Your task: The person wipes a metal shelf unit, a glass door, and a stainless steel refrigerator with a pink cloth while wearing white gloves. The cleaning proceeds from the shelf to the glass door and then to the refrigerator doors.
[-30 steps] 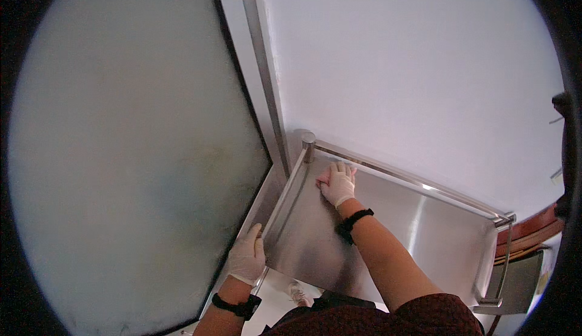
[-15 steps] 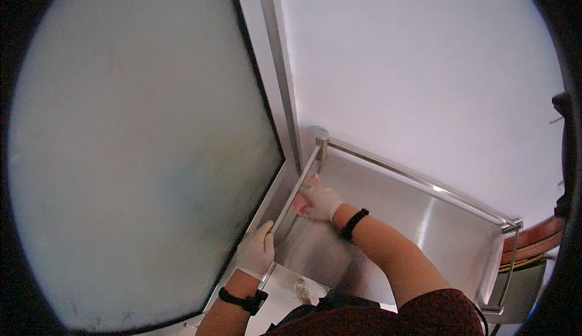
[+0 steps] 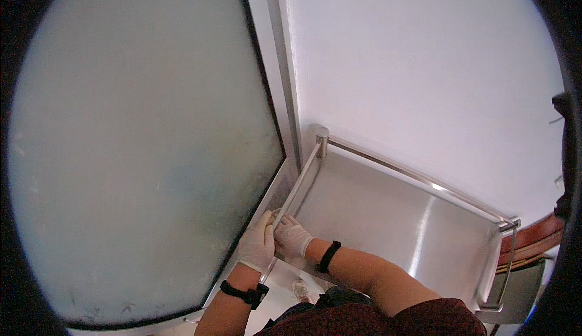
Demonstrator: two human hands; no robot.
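A stainless steel trolley [image 3: 376,215] has a flat, shiny top with a round-bar rail [image 3: 299,179] along its left side. My left hand [image 3: 256,243], in a pale thin glove, is closed at the near end of that rail. Just inside the rail, my right hand [image 3: 292,237], gloved the same way, bends its fingers down against the left edge of the top, beside my left hand. Whatever lies under the right fingers is hidden. Black bands circle both wrists.
A large frosted glass panel [image 3: 145,154] in a metal frame stands close along the left. Behind the trolley rises a white wall [image 3: 424,81]. A reddish-brown curved thing [image 3: 530,248] sits beyond the right end. My shoe [image 3: 301,290] shows on the floor below.
My right hand has slid toward me along the trolley's left edge, up to my left hand. The small pink thing at its fingers is now out of sight. The left hand stays near the rail's end.
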